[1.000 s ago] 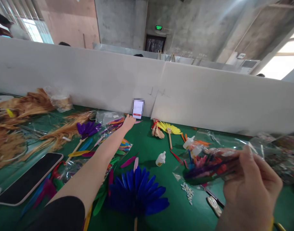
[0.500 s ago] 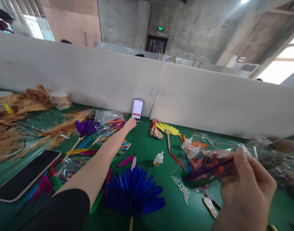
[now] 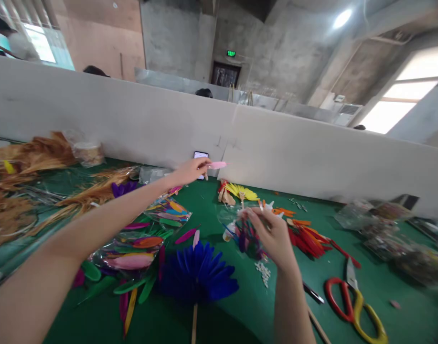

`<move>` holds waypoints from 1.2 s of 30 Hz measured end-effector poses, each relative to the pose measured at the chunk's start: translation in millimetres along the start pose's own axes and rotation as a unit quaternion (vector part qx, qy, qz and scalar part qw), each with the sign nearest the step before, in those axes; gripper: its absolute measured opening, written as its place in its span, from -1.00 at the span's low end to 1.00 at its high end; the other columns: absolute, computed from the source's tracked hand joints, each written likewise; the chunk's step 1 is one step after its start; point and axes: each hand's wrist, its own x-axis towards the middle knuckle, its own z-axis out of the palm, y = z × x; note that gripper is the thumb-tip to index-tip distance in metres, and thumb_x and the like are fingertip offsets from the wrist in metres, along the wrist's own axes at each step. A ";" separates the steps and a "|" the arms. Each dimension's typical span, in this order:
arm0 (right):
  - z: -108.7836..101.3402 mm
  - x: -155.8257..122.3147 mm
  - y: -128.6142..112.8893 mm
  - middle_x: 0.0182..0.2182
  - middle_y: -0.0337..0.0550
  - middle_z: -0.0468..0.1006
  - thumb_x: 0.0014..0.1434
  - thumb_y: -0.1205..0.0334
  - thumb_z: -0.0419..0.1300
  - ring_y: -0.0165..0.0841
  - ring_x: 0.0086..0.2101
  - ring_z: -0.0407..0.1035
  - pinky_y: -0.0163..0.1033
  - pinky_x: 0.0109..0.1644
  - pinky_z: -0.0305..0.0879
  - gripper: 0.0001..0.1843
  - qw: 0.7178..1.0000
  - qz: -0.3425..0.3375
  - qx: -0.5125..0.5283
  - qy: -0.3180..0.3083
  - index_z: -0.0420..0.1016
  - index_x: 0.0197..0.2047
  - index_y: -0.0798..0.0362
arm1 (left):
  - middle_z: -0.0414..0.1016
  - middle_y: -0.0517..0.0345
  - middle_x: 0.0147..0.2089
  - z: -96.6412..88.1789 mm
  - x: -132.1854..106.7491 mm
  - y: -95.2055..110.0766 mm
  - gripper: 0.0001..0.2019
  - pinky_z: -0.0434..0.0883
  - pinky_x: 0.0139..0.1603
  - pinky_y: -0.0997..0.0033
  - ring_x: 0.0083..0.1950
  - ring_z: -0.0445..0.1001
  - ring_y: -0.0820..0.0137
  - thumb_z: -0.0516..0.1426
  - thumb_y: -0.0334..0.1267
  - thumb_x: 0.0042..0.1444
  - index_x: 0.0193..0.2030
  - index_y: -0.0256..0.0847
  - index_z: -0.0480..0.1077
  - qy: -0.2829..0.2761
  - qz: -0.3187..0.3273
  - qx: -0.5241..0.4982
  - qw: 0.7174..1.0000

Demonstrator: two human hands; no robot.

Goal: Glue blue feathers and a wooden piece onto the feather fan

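Note:
My left hand is stretched far forward, closed on a pink feather that points right. Just behind that hand a phone leans upright against the white partition. My right hand pinches the top of a clear plastic bag of colourful feathers above the table. The bag partly covers a white glue bottle. Below lies a fan of blue feathers on a wooden stick, between my forearms. Small white beads lie in a patch below the bag.
Scissors lie at the right, near red feathers. A yellow feather fan stands near the partition. Bags of feathers crowd the left, beside tan fibres. Plastic bags fill the far right.
My left hand has lifted slightly beside the phone, and the pink feather now shows clearly in it. My right hand has carried the feather bag left, uncovering red feathers and scissors.

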 end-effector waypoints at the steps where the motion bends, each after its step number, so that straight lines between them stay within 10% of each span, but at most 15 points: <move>1: 5.6 1.4 -0.5 -0.38 -0.16 0.63 0.21 0.10 0.13 -0.24 -0.32 0.50 -0.17 -0.20 0.40 -0.77 1.000 0.010 0.013 -0.009 0.57 -0.28 -0.01 | 0.53 0.12 -0.32 -19.7 -9.9 8.9 -0.68 0.35 -0.29 0.46 -0.34 0.46 0.43 -0.13 -0.20 0.33 0.03 -0.23 0.35 -0.025 0.022 -0.030 0.999; 6: 23.7 -3.1 -13.9 -0.33 -0.16 0.59 0.28 0.08 0.03 -0.27 -0.24 0.44 -0.17 -0.07 0.32 -0.69 0.998 -0.032 0.025 -0.050 0.55 -0.29 0.01 | 0.52 0.11 -0.24 -86.3 -50.3 41.2 -0.78 0.29 -0.24 0.46 -0.23 0.45 0.35 0.07 -0.18 0.15 -0.21 -0.17 0.51 -0.138 0.112 -0.099 0.979; 13: 31.8 -26.4 -33.3 -0.31 -0.15 0.55 0.30 0.08 0.00 -0.29 -0.22 0.42 -0.17 -0.03 0.30 -0.71 0.993 -0.067 0.059 -0.082 0.47 -0.29 0.00 | 0.54 0.13 -0.28 -109.0 -71.9 69.5 -0.90 0.31 -0.23 0.48 -0.22 0.44 0.33 0.20 -0.21 0.01 -0.36 -0.07 0.56 -0.319 0.094 -0.100 0.938; 19: 34.6 -42.3 -49.9 -0.29 -0.14 0.57 0.28 0.06 0.02 -0.30 -0.23 0.45 -0.18 -0.09 0.34 -0.71 0.986 -0.075 0.125 -0.084 0.45 -0.36 0.00 | 0.54 0.09 -0.24 -133.8 -90.2 71.0 -0.86 0.31 -0.26 0.47 -0.21 0.45 0.30 0.22 -0.19 0.00 -0.30 -0.12 0.57 -0.307 0.051 -0.132 0.941; 36: 48.7 -41.2 -46.9 -0.35 -0.17 0.58 0.21 0.00 0.12 -0.31 -0.29 0.41 -0.22 -0.15 0.31 -0.70 0.983 -0.015 0.171 -0.062 0.55 -0.31 0.02 | 0.51 0.07 -0.32 -62.4 -135.1 82.2 -0.70 0.22 -0.34 0.41 -0.33 0.37 0.39 0.06 -0.06 0.14 -0.24 -0.22 0.52 -0.258 0.077 -0.155 0.951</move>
